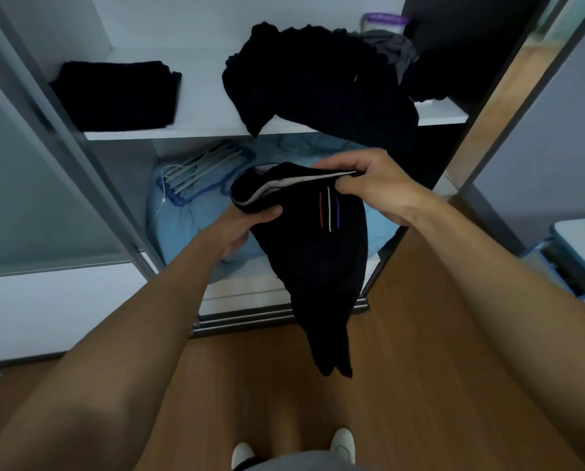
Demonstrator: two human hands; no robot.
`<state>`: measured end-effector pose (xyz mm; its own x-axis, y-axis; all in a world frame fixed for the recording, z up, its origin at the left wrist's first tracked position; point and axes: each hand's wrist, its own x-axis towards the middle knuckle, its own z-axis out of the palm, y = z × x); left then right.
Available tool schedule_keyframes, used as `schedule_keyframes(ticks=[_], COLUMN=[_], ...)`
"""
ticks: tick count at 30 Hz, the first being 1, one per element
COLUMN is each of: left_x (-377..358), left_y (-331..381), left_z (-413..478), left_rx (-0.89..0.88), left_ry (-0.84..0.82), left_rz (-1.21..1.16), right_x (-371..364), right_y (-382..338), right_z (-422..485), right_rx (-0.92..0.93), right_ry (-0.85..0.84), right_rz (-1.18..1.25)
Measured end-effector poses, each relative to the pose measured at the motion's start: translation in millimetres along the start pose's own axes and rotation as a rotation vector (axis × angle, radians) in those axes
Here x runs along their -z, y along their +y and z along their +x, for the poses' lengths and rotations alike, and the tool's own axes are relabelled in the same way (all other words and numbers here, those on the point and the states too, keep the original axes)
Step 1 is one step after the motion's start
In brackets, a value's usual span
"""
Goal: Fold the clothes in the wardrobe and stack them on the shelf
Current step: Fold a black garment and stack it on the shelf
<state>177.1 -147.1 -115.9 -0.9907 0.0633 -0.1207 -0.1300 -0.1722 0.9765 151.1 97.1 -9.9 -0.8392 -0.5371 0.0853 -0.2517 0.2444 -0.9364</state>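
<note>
A black garment (318,260) with three short stripes, red, white and blue, hangs in front of the open wardrobe. My left hand (246,222) grips its left upper edge from below. My right hand (369,181) pinches the light-lined top edge on the right. The lower part of the garment dangles toward the floor. On the white shelf (202,107) a folded black stack (117,93) lies at the left, and a loose heap of dark clothes (321,79) spills over the front edge at the right.
Below the shelf lies a light blue bedding bundle (196,219) with several hangers (199,171) on top. A sliding door frame (63,137) stands at the left, another (508,96) at the right. Wooden floor (420,334) is underfoot; a blue-and-white object (576,253) sits far right.
</note>
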Motion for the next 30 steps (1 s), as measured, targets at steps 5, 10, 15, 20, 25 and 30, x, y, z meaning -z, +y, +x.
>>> schedule_keyframes(ticks=[5, 10, 15, 20, 25, 30], left_x=[-34.8, -58.9, -29.1, -26.0, -38.8, -35.5], left_y=[21.0, 41.2, 12.7, -16.0, 16.5, 34.9], left_z=[17.3, 21.4, 5.8, -14.2, -5.0, -3.8], left_rx=[-0.014, 0.031, 0.160, 0.219, 0.081, 0.207], left_ry=[0.054, 0.045, -0.131, -0.101, 0.019, 0.068], left_rz=[-0.091, -0.073, -0.020, 0.037, -0.037, -0.104], right_x=[31.8, 14.7, 1.2, 7.7, 18.0, -39.5], right_y=[12.3, 58.3, 50.8, 35.0, 46.6, 76.3], right_z=[-6.1, -42.1, -40.4, -33.2, -45.3, -69.2], right_rx=[-0.071, -0.425, -0.369, -0.677, -0.483, -0.410], right_ry=[0.318, 0.192, 0.328, 0.312, 0.290, 0.204], right_rz=[0.378, 0.378, 0.580, 0.630, 0.823, 0.731])
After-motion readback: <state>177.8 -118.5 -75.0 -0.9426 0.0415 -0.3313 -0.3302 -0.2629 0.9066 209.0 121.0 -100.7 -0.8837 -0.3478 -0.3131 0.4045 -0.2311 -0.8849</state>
